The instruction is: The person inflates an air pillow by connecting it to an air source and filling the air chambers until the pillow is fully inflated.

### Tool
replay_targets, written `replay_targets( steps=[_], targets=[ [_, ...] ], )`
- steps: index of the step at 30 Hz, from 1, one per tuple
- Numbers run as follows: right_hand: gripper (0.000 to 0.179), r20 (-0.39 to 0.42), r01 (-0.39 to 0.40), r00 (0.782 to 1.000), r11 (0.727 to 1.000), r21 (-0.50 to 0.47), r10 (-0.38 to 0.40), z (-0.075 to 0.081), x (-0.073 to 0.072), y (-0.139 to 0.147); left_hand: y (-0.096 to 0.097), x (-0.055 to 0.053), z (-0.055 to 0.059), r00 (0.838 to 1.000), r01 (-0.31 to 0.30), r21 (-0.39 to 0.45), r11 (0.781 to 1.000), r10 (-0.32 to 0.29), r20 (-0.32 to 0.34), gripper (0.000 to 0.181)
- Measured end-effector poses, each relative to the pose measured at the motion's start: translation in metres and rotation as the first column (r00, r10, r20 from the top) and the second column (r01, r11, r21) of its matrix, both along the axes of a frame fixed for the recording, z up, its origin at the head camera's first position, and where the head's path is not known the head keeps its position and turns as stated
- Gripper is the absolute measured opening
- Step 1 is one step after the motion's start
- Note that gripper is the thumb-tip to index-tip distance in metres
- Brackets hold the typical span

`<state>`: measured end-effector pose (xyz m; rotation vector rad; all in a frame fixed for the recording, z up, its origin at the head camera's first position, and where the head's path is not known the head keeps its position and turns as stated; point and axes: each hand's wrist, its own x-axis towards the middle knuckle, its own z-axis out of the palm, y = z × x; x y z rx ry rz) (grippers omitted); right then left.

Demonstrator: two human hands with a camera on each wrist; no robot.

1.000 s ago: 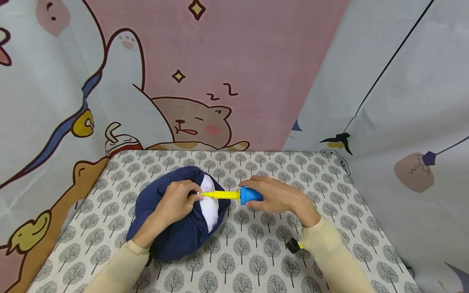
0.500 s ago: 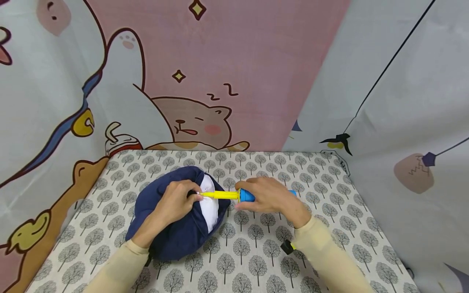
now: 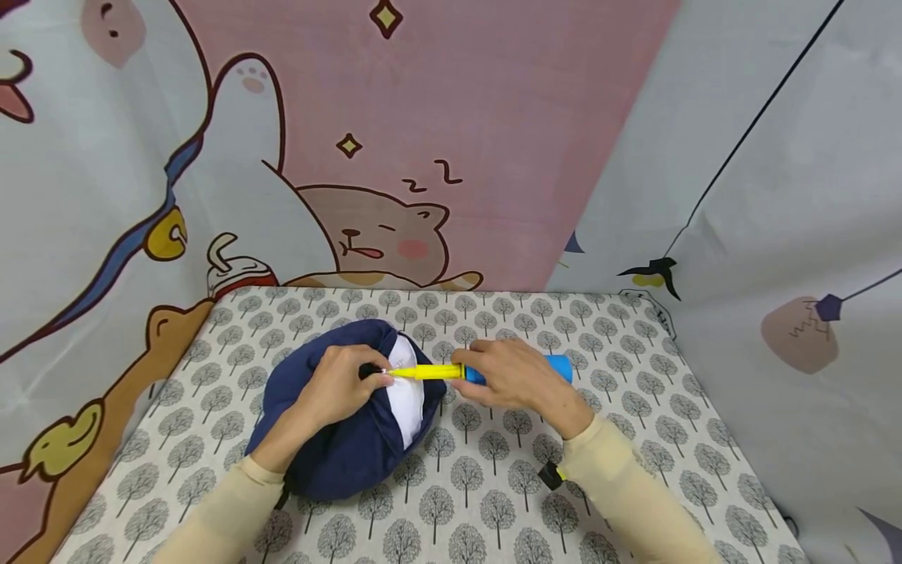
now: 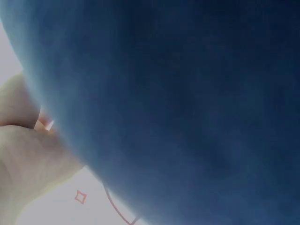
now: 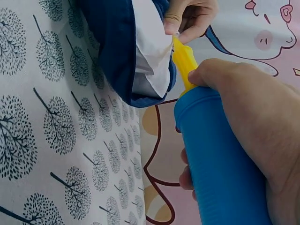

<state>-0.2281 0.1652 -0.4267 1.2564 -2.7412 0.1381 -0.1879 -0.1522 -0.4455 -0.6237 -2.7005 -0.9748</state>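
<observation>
A navy fabric cushion, rounded like a neck pillow (image 3: 331,462), lies at the left of the table, its cover parted over a white inner lining (image 3: 405,407). With thumb and fingers, my left hand (image 3: 338,384) pinches a small valve at that opening, where the yellow nozzle of a hand pump (image 3: 430,372) meets it. Fingers hide the exact joint. My right hand (image 3: 510,380) is wrapped around the pump's blue barrel (image 5: 220,154), holding it roughly level. The cushion's blurred navy cloth fills most of the left wrist view.
A tree-patterned cloth (image 3: 465,501) covers the table. Cartoon-printed curtains (image 3: 507,141) enclose the back and both sides. A small black piece (image 3: 551,475) shows beside my right sleeve.
My right hand has shifted slightly left, and more of the blue barrel shows behind it. My left hand keeps its pinch at the nozzle; the cushion stays in place.
</observation>
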Motion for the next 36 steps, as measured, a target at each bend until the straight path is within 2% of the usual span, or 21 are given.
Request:
replay_targets(
  steps=[6, 13, 20, 28, 31, 34, 36],
  targets=[
    [0.031, -0.043, -0.015, 0.999, 1.000, -0.012, 0.015, -0.0012, -0.0019, 0.0027, -0.0024, -0.0031, 0.0056, 0.999, 0.040, -0.016, 0.999, -0.039, 0.026, 0.015],
    [0.032, -0.079, -0.014, 0.997, 1.000, -0.018, 0.013, -0.0005, -0.0027, 0.0036, -0.0033, -0.0059, 0.0075, 0.997, 0.040, 0.001, 0.999, -0.040, 0.062, 0.026],
    [0.033, -0.143, -0.001, 0.990, 1.000, 0.003, 0.002, 0.0014, -0.0025, 0.0029, -0.0027, -0.0077, 0.0078, 0.999, 0.034, -0.001, 0.999, -0.034, 0.035, 0.012],
    [0.032, -0.250, -0.015, 0.968, 0.999, 0.043, 0.026, -0.0010, -0.0019, 0.0004, -0.0012, -0.0070, 0.0095, 0.997, 0.048, -0.004, 0.999, -0.048, 0.056, 0.006],
    [0.031, -0.174, -0.022, 0.984, 1.000, 0.018, 0.025, -0.0029, -0.0030, 0.0009, 0.0002, -0.0054, 0.0067, 0.999, 0.043, -0.005, 0.999, -0.043, 0.010, 0.007],
    [0.021, -0.019, -0.024, 1.000, 0.999, -0.041, 0.024, -0.0035, -0.0058, 0.0024, 0.0024, -0.0031, 0.0032, 0.997, 0.040, -0.005, 0.999, -0.040, -0.060, 0.009],
    [0.012, 0.086, -0.020, 0.996, 0.997, -0.080, 0.027, -0.0034, -0.0082, 0.0034, 0.0035, -0.0020, 0.0012, 0.995, 0.038, -0.005, 0.999, -0.039, -0.094, 0.009]
  ],
)
